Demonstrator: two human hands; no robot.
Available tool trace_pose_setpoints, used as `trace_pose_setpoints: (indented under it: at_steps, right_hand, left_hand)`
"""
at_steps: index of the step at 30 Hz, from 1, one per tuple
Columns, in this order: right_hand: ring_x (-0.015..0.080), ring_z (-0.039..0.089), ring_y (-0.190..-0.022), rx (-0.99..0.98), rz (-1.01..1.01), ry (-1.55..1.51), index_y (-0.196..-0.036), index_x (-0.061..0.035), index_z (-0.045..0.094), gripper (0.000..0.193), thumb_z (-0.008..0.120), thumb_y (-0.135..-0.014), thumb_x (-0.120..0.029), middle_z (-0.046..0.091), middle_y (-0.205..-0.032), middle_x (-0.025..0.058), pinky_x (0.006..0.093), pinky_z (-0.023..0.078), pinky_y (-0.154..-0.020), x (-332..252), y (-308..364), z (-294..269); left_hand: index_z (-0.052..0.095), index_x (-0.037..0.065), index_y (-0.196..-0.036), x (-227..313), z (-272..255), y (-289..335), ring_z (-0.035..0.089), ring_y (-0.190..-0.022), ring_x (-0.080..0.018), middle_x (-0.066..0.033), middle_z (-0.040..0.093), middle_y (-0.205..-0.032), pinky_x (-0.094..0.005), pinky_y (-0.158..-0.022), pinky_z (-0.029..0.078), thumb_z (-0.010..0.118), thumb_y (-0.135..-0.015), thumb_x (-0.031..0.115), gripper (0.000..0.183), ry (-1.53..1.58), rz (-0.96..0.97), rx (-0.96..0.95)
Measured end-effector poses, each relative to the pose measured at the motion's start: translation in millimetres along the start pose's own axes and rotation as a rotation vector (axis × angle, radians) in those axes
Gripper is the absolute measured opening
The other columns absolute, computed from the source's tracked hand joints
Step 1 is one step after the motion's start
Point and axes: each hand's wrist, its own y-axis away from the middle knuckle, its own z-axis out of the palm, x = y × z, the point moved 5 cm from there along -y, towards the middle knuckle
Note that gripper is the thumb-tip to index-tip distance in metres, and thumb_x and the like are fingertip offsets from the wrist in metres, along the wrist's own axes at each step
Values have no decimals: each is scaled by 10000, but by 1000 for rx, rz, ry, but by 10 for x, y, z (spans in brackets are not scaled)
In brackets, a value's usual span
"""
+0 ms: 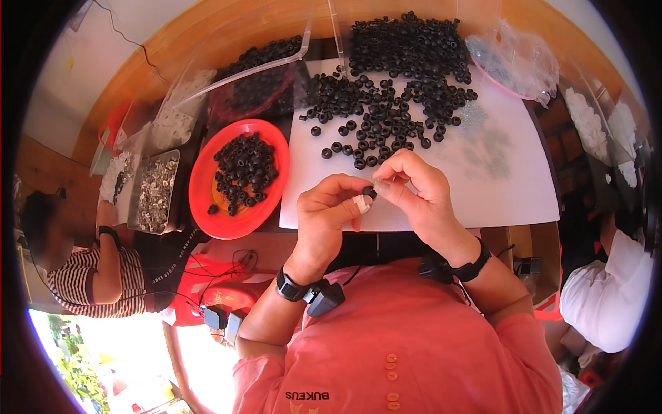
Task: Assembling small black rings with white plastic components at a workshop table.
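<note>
Just above the near edge of a white sheet (525,198), my left hand (321,214) pinches a small black round plastic piece (369,192) between thumb and fingers. White tape wraps the tip of that thumb. My right hand (420,190) meets it from the other side, thumb and forefinger pressed together at the piece; whatever they hold is too small to name. Beyond both hands, many loose black pieces with holes (379,114) spread over the sheet and rise to a dense heap (410,48) at the back. A red oval plate (201,186) left of the sheet carries more of them.
Behind the plate is a clear bin (303,48) of black pieces. A metal tray (139,219) of small metal parts lies farther left. Tiny glassy bits (489,152) dot the sheet's right side, near a bagged pink dish (514,88). Other people sit left (103,276) and right (607,297).
</note>
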Motion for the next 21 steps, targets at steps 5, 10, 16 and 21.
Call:
trace_pose_setpoints:
  at_steps: [5, 10, 16, 21]
  right_hand:
    - [117, 628, -814, 2, 114, -190, -1001, -14, 609, 65, 640, -945, -4, 646, -890, 50, 270, 513, -735, 125, 60, 145]
    - [291, 601, -712, 33, -322, 465, -1012, -18, 622, 158, 697, -879, -58, 599, -839, 113, 377, 474, -637, -133, 152, 237]
    - [305, 606, -723, -188, -264, 496, -1075, -18, 614, 282, 727, -824, -77, 599, -863, 112, 406, 478, -637, -232, 127, 206]
    - [303, 634, -763, -215, -234, 484, -1120, -11, 607, 338, 727, -805, -46, 607, -908, 124, 406, 500, -656, -329, 66, 231]
  left_hand:
    - [674, -40, -1061, -34, -49, 14, 599, -714, -97, -73, 700, -919, -224, -544, 468, 697, -891, -28, 172, 139, 15, -17]
    - [666, -52, -1043, -50, -90, 10, 601, -710, -109, -86, 703, -901, -230, -536, 464, 695, -899, -18, 150, 272, 4, -20]
    - [656, -59, -1040, -49, -134, 28, 593, -639, -141, -119, 692, -893, -249, -532, 466, 712, -905, 30, 170, 225, -31, -19]
    - [652, -56, -1061, -52, -153, 40, 622, -699, -155, -125, 691, -913, -258, -543, 479, 710, -909, 38, 188, 331, 20, -8]
